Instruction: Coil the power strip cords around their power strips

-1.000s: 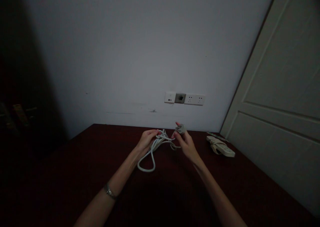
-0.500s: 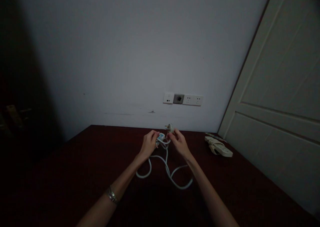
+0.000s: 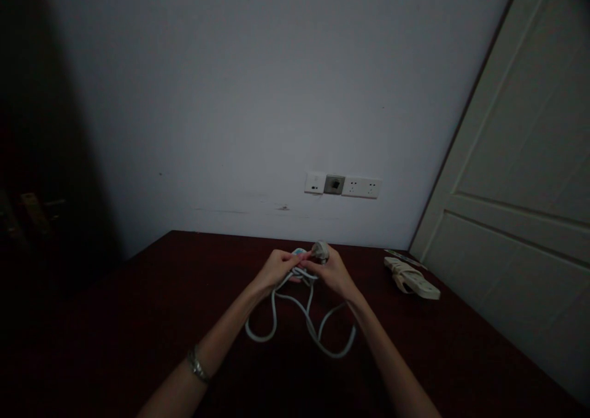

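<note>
A white power cord [image 3: 310, 312] hangs and curls in loose loops below my two hands, over the dark red tabletop. My left hand [image 3: 275, 270] is closed, its fingertips pinching the cord where it bunches up. Just beyond those fingertips shows a small white and blue piece [image 3: 298, 252], mostly hidden by the fingers. My right hand [image 3: 335, 273] is closed on the cord beside the plug [image 3: 319, 250], which sits above its thumb and index finger. The fingertips of both hands meet or nearly meet; which strand each one grips is hard to make out.
On the tabletop [image 3: 221, 258] to the right lies a pale strappy sandal [image 3: 412, 278], with a thin flat strip [image 3: 405, 259] behind it. Wall sockets [image 3: 361, 187] and a wall switch plate [image 3: 314, 182] are beyond the table. A white panelled door [image 3: 516, 258] bounds the right side.
My hands have come together, and the plug has turned and dropped slightly toward my right hand. The cord loops have shifted a little. The view has moved slightly.
</note>
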A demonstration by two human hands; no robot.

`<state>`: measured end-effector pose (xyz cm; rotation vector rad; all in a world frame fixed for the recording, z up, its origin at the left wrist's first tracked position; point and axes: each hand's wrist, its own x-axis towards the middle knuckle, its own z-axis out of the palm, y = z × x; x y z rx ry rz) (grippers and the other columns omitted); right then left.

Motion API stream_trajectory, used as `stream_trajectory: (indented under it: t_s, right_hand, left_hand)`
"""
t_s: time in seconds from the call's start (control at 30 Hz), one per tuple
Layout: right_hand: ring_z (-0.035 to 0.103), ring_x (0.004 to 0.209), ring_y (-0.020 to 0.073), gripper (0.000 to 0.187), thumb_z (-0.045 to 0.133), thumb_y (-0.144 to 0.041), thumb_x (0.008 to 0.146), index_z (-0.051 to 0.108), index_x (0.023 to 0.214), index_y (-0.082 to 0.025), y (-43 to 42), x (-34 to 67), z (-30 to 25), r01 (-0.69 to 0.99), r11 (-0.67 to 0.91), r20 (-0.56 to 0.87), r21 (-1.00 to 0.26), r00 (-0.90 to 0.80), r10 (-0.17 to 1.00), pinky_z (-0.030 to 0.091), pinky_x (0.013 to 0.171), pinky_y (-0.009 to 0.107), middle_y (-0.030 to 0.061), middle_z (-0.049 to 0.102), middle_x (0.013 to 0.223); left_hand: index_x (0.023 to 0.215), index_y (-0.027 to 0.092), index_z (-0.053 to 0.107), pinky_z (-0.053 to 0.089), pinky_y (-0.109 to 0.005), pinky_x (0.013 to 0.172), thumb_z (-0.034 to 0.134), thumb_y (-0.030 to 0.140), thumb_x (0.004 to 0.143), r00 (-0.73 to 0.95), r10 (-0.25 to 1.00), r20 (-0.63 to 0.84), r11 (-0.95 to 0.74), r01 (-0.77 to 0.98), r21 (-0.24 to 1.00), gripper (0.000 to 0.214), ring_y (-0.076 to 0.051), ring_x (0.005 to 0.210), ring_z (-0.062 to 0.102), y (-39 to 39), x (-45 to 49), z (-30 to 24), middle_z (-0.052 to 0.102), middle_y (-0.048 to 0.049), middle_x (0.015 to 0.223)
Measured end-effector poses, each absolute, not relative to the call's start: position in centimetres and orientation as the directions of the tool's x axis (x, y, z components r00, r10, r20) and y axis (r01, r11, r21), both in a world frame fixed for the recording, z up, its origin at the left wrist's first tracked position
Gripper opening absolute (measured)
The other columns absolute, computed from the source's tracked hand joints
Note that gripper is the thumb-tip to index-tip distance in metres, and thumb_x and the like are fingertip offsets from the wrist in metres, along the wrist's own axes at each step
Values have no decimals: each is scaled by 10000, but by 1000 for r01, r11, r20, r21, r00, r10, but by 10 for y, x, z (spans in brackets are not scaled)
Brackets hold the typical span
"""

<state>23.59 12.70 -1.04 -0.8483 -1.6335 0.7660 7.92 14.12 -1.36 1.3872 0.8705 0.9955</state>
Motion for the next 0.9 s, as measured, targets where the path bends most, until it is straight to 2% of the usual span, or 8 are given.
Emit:
stream_trajectory:
  t_s: [0.13,0.27,0.47,0.63,0.8,0.9]
  right_hand:
    - [543,637,146,286,711,-366,648,511,741,-184,131,240,-14,97,515,496,-852,-168,852,448,612,283,3,590,713]
    - [515,603,119,288,708,-375,652,507,729,-183,133,238,-15,29,486,473,-874,-181,862,426,585,258,-12,562,691]
    - [528,655,122,350,738,-367,621,461,751,-197,133,249,-12,-94,436,441,-895,-334,833,418,621,262,-4,569,758]
    - [511,678,118,348,753,-336,610,476,757,-185,132,261,-8,-88,388,384,-918,-446,809,412,651,257,-13,532,739]
    - [521,743,135,322,734,-364,633,531,799,-179,134,260,-8,-76,432,426,-898,-385,818,434,712,279,5,547,787]
    - [539,707,144,319,717,-408,642,545,783,-179,138,260,-11,-77,424,427,-903,-279,860,464,699,311,16,563,772]
  left_hand:
    - [756,64,684,444,-205,510,651,447,691,543,840,3,23,-42,999,390,-99,529,552,143,61,-6,644,-76,654]
    - [832,89,688,417,-195,523,730,285,625,629,777,25,-46,16,999,288,-99,541,563,151,45,-4,660,-63,690]
    - [764,92,647,421,-191,514,691,273,661,522,851,59,-52,-28,998,213,-97,534,560,152,62,-14,641,-45,656]
    - [703,104,602,456,-190,504,638,239,694,358,926,121,-92,-97,991,141,-104,552,578,156,77,-24,611,-22,653]
    - [791,105,585,483,-215,491,580,211,720,290,957,1,44,-149,988,128,-103,508,579,165,76,-36,624,-45,689]
    - [957,146,567,482,-239,470,588,218,707,345,938,38,6,-126,992,261,-132,523,602,162,74,-32,641,-45,738]
